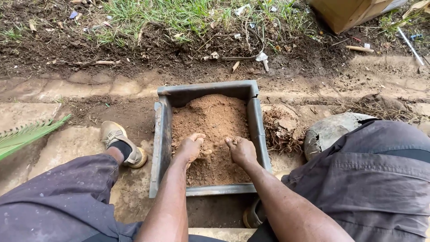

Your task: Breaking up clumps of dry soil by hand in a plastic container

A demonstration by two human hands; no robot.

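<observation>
A grey rectangular plastic tray sits on the ground between my legs, filled with a heap of reddish-brown soil. My left hand rests on the soil near the tray's middle, fingers curled into the dirt. My right hand lies beside it, also pressed into the soil with fingers bent. Whether either hand holds a clump of soil I cannot tell.
A tan shoe stands left of the tray. A grey rock and a pile of dry roots lie to its right. Beyond are a stone path, dark earth, grass and a cardboard box. A green leaf is at left.
</observation>
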